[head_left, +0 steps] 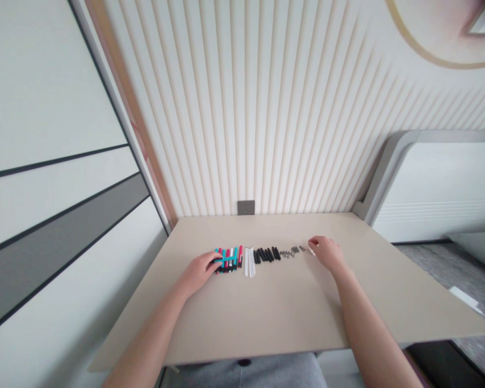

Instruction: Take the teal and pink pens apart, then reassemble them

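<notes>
My left hand (201, 271) is closed on a teal-and-black pen-like tube (229, 259), which lies crosswise over a row of similar tubes. That row mixes pink tubes (240, 253), teal ones and white ones, most with black ends. Beside it are several thin white sticks (249, 264), then several short black tubes (267, 255). Small grey metal-looking pieces (295, 250) lie farther right. At the right end of the line, my right hand (326, 252) has its fingers pinched together over small white pieces (311, 250); whether it grips one is too small to tell.
The parts lie in a line across the beige table (267, 318). A dark wall socket (246, 207) sits behind its far edge on the ribbed wall. To the left rises a white and grey cabinet (64, 237), and a white headboard (436, 183) stands at the right.
</notes>
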A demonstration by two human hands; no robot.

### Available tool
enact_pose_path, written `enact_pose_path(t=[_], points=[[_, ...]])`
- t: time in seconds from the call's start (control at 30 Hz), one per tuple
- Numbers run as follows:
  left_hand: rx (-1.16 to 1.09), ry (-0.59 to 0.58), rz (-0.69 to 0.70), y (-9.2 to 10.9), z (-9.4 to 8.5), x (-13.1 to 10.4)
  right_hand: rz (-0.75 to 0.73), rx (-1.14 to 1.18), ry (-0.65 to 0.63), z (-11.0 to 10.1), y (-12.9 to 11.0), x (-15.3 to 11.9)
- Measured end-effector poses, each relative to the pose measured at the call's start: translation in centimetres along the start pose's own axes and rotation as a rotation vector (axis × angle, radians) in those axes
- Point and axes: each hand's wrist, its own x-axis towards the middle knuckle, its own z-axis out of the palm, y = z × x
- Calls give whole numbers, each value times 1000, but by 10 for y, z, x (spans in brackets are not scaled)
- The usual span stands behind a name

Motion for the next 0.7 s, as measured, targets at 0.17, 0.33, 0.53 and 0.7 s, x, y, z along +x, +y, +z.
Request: enact_pose_path(t=[0.17,0.33,0.53,0.7], points=[[2,19,55,8,1,2,-287,331,146,6,-39,-9],[-2,61,136,15,5,4,-607,593,26,27,-102,-42],[16,45,173,21,12,6,-609,635,-19,38,-131,-61],[18,21,213,25,14,7,-616,637,-81,41,-133,-62]])
